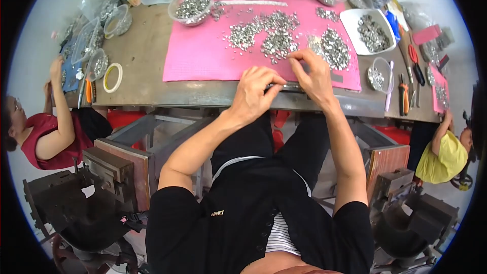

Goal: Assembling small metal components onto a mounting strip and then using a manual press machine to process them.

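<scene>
At the front edge of a pink mat (195, 61), my left hand (253, 94) is closed, thumb and fingers pinched together. What it grips is too small to make out. A thin dark strip (291, 87) lies beside its fingertips, between my two hands. My right hand (315, 78) is bent over the mat, its thumb and forefinger closed near the pile of small shiny metal pieces (278, 43). Anything in that pinch is too small to name. Another pile of metal pieces (335, 50) lies to the right of my right hand.
Clear tubs of metal pieces (192, 6) stand along the mat's back. At right are a white tray (350, 25), a small cup (376, 77), orange-handled pliers (404, 96) and red-handled pliers (415, 61). A tape roll (112, 77) lies left. Co-workers sit at both sides.
</scene>
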`<state>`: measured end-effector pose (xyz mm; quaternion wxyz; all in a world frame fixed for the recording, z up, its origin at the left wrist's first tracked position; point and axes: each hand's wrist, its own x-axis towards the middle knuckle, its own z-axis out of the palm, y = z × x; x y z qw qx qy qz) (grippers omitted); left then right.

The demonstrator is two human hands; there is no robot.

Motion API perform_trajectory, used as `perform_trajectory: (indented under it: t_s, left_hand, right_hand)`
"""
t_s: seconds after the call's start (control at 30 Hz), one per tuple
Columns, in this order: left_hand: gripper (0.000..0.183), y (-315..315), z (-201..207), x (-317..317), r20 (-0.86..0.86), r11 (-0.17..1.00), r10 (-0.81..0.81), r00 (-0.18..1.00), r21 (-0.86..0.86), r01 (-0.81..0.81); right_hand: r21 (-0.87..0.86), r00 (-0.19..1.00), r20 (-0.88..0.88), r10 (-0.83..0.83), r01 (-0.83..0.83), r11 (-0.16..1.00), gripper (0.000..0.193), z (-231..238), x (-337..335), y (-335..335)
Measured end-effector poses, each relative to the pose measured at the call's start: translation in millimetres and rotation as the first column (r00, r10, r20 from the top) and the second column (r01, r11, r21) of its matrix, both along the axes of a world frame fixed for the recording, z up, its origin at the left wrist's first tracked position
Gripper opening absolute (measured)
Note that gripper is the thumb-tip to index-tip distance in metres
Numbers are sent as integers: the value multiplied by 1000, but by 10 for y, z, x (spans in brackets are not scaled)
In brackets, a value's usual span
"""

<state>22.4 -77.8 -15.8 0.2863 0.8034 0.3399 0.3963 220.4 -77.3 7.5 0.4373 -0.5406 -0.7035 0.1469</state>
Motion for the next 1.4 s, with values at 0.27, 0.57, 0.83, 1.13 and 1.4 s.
perform_trajectory:
  t_s: [0.27, 0.57, 0.83, 1.13, 1.4]
  left_hand:
    - [10, 11, 9, 16, -5, 996, -30, 1000, 83, 30]
    - [16, 12, -86, -4, -4, 975, 1, 1000, 224, 0]
    - [14, -68, -117, 28, -24, 959, 95, 995, 271, -85]
    - [13, 848, 21, -316, 17, 905, 243, 970, 356, -233]
    - [13, 1770, 84, -359, -414, 958, 182, 892, 277, -68]
  right_hand:
    - [109, 952, 295, 81, -118, 987, 17, -85, -184, 1267]
    - [42, 888, 458, 41, -68, 997, 17, -205, -431, 1720]
    - [77, 966, 247, 73, -95, 993, 11, -55, -378, 1439]
    - [-194, 954, 249, 166, -119, 974, 10, 290, 100, 192]
    - [-139, 969, 228, 93, -62, 988, 7, 61, 168, -45]
